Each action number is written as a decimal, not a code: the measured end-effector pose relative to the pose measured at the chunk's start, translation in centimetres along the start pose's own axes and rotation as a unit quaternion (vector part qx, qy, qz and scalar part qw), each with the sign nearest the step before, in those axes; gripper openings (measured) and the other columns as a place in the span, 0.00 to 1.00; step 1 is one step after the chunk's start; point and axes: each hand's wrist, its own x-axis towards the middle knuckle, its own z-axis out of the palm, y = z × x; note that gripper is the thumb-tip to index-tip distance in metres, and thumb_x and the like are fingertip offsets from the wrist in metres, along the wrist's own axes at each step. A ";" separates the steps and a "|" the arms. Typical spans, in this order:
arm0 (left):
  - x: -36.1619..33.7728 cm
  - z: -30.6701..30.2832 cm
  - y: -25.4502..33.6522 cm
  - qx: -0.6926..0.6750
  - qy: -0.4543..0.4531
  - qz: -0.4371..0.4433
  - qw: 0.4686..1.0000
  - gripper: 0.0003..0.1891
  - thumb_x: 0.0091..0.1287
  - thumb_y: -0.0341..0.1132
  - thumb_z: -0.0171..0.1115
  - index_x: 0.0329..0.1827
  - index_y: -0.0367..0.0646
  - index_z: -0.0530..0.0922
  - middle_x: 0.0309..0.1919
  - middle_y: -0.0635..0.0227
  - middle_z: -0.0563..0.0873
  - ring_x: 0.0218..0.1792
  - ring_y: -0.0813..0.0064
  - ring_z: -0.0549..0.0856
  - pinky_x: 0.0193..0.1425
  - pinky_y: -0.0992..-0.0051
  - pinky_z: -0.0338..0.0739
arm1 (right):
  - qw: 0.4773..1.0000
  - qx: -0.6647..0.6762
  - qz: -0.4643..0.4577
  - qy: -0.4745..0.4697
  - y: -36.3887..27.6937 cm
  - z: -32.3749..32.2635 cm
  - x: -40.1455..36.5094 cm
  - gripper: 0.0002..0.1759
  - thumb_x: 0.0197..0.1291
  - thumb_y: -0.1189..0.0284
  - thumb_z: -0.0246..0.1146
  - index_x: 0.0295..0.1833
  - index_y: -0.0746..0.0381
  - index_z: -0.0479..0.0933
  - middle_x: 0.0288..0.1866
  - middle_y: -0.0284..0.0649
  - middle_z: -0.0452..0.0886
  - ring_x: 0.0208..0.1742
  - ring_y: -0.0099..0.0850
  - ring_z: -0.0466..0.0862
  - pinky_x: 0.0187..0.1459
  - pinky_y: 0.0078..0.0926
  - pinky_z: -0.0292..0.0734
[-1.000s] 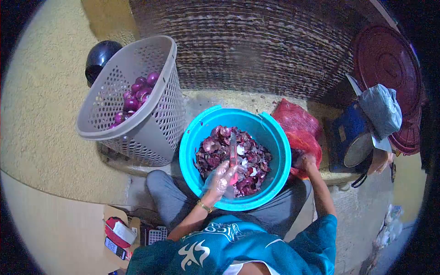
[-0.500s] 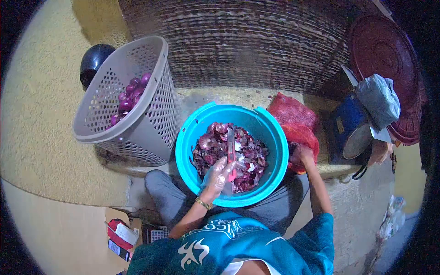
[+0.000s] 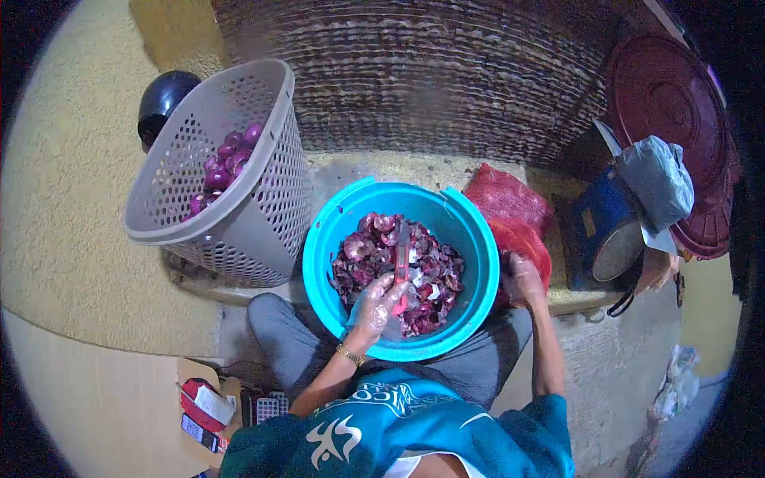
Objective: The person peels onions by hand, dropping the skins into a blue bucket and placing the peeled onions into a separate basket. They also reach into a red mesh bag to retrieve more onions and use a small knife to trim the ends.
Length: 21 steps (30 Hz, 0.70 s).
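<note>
My left hand [image 3: 373, 309], in a clear plastic glove, is closed around a red-handled knife [image 3: 402, 267] over a turquoise tub [image 3: 316, 275]. The knife's blade points away from me. Below it, the tub holds a heap of dark red onion skins [image 3: 438, 263]. My right hand [image 3: 523, 280], which also looks gloved, is at the opening of a red mesh bag [image 3: 514, 209] right of the tub. Its fingers are curled and partly hidden, and something dark is beside them that I cannot make out.
A grey perforated basket [image 3: 275, 199] with peeled red onions [image 3: 231, 159] stands at the left, a black rounded object [image 3: 166, 102] behind it. On the right are a blue container [image 3: 596, 227], a grey plastic-wrapped bundle [image 3: 655, 182] and a maroon lid [image 3: 665, 103]. A ridged wall rises behind.
My right hand has drawn back slightly from inside the mesh bag, and more of its back shows. My left hand stays over the tub with the knife.
</note>
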 end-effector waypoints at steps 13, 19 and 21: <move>0.0 0.6 0.1 0.036 0.036 0.060 0.997 0.07 0.74 0.33 0.58 0.48 0.40 0.78 0.35 0.75 0.81 0.34 0.85 0.79 0.42 0.79 0.78 | 0.766 0.642 0.009 -0.035 -18.6 -2.6 -8.0 0.32 0.66 0.49 0.61 0.69 0.54 0.68 0.52 0.35 0.78 0.47 0.27 0.79 0.45 0.30 0.80; -1.2 2.0 2.7 0.081 0.020 0.038 0.996 0.07 0.73 0.34 0.60 0.45 0.40 0.79 0.30 0.76 0.80 0.30 0.87 0.77 0.36 0.81 0.74 | 0.656 0.725 0.090 -0.191 -24.8 0.1 -7.0 0.30 0.70 0.46 0.54 0.63 0.59 0.70 0.50 0.35 0.77 0.48 0.29 0.78 0.53 0.36 0.75; -1.3 2.2 2.9 0.107 -0.019 0.015 0.994 0.08 0.70 0.35 0.63 0.42 0.39 0.80 0.26 0.76 0.79 0.28 0.86 0.76 0.33 0.81 0.72 | 0.715 0.676 0.051 -0.169 -25.8 0.5 -7.4 0.31 0.71 0.45 0.52 0.61 0.61 0.73 0.49 0.36 0.78 0.49 0.29 0.78 0.55 0.34 0.72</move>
